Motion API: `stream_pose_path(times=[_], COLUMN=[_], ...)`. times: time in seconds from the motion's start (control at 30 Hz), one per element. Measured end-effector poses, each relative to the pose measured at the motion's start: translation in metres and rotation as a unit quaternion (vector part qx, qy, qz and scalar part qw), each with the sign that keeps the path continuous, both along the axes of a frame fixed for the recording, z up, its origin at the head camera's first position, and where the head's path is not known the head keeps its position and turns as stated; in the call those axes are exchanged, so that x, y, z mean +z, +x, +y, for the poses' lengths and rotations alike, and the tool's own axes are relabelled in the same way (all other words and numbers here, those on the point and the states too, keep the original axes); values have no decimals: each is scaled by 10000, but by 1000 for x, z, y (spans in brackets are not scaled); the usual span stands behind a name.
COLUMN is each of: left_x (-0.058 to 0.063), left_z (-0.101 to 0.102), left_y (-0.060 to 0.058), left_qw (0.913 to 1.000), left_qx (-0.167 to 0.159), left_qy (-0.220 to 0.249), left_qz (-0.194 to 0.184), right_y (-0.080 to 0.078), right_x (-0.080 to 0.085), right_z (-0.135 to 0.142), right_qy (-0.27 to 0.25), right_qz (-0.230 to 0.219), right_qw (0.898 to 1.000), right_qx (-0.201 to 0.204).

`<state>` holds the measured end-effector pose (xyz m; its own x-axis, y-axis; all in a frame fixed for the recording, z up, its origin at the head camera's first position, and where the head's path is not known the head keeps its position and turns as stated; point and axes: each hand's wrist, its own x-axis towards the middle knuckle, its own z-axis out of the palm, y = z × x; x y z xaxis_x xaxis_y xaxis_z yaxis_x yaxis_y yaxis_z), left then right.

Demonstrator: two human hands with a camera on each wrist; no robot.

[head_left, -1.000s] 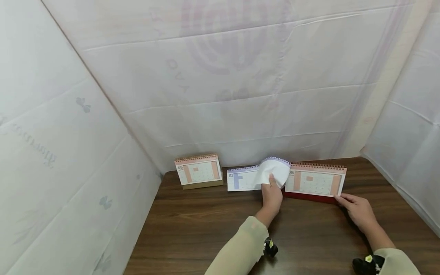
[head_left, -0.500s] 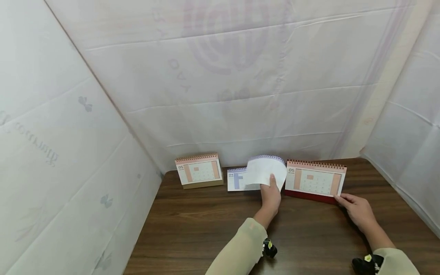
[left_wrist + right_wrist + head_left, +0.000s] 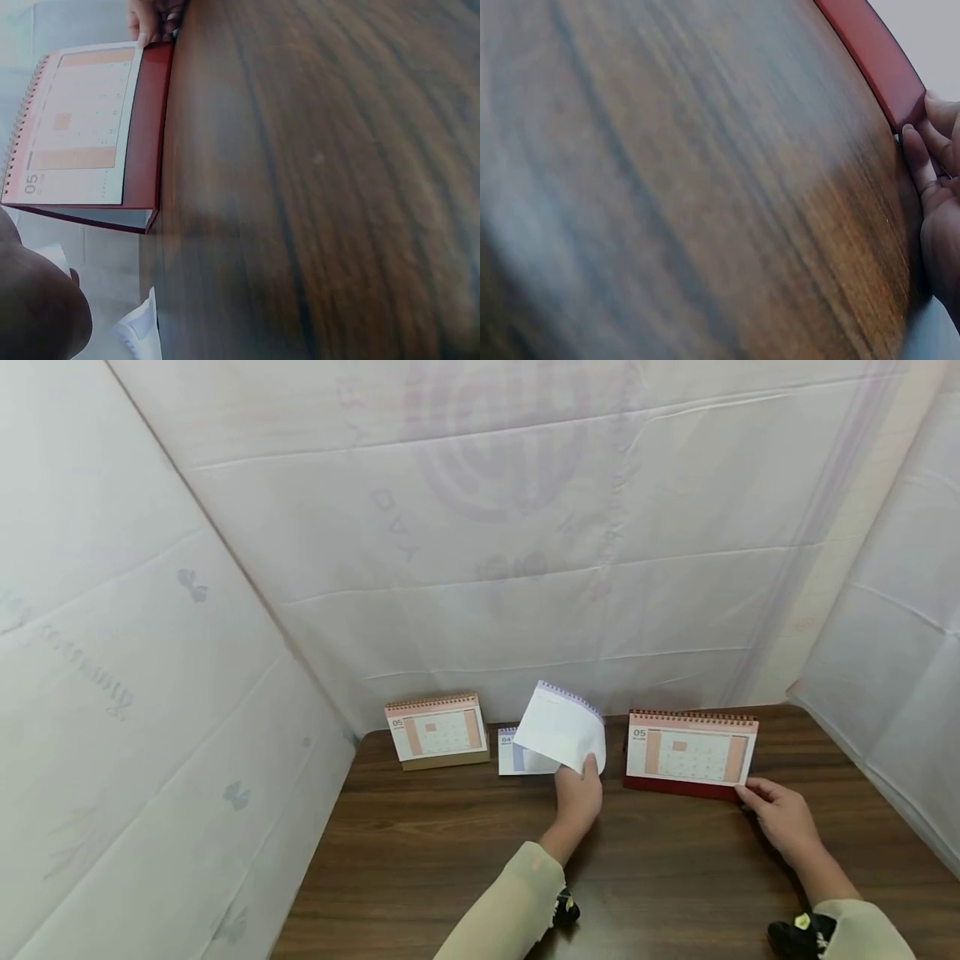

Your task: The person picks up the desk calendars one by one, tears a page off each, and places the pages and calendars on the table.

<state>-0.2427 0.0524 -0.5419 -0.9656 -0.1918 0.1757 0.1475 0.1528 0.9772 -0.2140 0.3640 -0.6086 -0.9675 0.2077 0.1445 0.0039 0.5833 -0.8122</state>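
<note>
My left hand (image 3: 579, 800) pinches a white calendar page (image 3: 557, 727) by its lower right corner, thumb on top. The page tilts, its purple punched edge up, and partly covers a calendar page marked 04 (image 3: 516, 757) in purple print at the table's back. Right of it stands a desk calendar (image 3: 688, 755) on a red base, showing a peach page marked 05. At that calendar's lower right corner, the thumb and fingers of my right hand (image 3: 782, 817) pinch the base; the right wrist view shows them on the red base's end (image 3: 889, 82).
A second desk calendar (image 3: 438, 733), with a peach 05 page and a tan base, stands at the back left. The wooden table (image 3: 450, 852) meets pale cloth walls (image 3: 480, 635) at the back and sides. Black wrist devices (image 3: 564, 910) sit by the sleeves.
My left hand has drawn the held page leftward, away from the red-based calendar, and the page has gone from curled over to flatter and tilted. My right hand stays at the calendar's corner.
</note>
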Motion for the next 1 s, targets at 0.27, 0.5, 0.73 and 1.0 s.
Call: stream_pose_path(times=[0.27,0.5,0.73,1.0], left_x=[-4,-17,-22,-25], left_z=[-10,-24,-31,-32], left_y=[10,18,20,23], left_qw=[9983,9968,9948,9942], left_qx=[-15,67,-141,-340], left_qy=[-468,-715,-839,-853], left_qz=[333,338,552,559], right_y=[-5,-11,-25,-37], right_x=[1,-1,3,11], right_z=[3,16,39,62], right_qy=[88,138,-90,-454], right_qz=[72,15,-148,-411], right_qw=[9999,9998,9989,9947], right_qx=[7,-119,-444,-826])
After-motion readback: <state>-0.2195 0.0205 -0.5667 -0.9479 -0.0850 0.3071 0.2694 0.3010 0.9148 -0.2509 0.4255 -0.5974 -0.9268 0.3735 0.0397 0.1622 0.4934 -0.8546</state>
